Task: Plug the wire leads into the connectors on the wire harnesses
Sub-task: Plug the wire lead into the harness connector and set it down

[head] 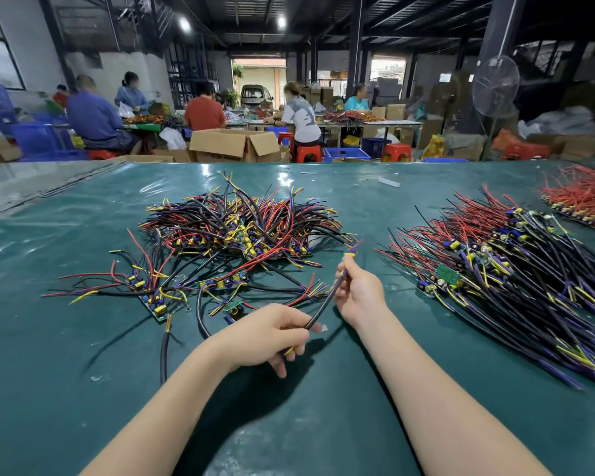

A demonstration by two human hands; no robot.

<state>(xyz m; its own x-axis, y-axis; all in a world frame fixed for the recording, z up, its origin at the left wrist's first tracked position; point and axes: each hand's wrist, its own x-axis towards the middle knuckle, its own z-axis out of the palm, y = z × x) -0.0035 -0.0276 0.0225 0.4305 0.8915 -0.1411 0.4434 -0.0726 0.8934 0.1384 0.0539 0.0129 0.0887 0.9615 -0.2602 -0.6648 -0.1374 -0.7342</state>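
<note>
The left hand [268,334] had its fingers curled round the lower end of a black cable [323,303], and the right hand [358,293] pinched the same cable higher up, just below its yellow and blue leads [349,253]. The cable was held above the green table [83,372], between a tangled pile of harnesses [241,228] ahead and a second pile [495,269] to the right

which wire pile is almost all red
The far-right pile, at the frame's edge: nearly all red leads. The middle pile and near-right pile mix black, red, yellow and blue.
</note>
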